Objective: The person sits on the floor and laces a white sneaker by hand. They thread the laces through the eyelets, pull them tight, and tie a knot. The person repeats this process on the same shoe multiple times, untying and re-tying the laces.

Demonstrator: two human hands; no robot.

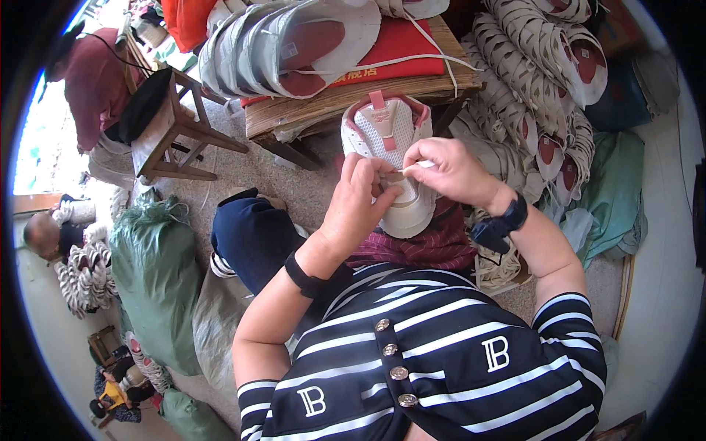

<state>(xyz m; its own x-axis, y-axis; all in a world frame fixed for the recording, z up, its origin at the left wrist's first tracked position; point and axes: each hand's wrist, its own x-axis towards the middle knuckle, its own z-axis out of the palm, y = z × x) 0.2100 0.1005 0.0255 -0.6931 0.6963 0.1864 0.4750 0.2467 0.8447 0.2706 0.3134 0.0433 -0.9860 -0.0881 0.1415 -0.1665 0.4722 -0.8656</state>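
Single wide fisheye view, brightly lit, with strong light entering from upper left, where glare burns out to white around a person in a dark red top (95,84) and fringes blue at the rim. Light falls soft on the fingers (359,175) and white shoe (390,140), both fairly sharp; shadow gathers beneath the desk (266,119). Black vignette rounds the corners, the pale wall (675,279) bows at right, and lower-left detail is soft.

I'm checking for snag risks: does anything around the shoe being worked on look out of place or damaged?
Loose white laces trail across the red package, one end hanging over the edge of the wooden table; they look untidy beside the neatly stacked shoes. The shoe being worked on shows no obvious damage.
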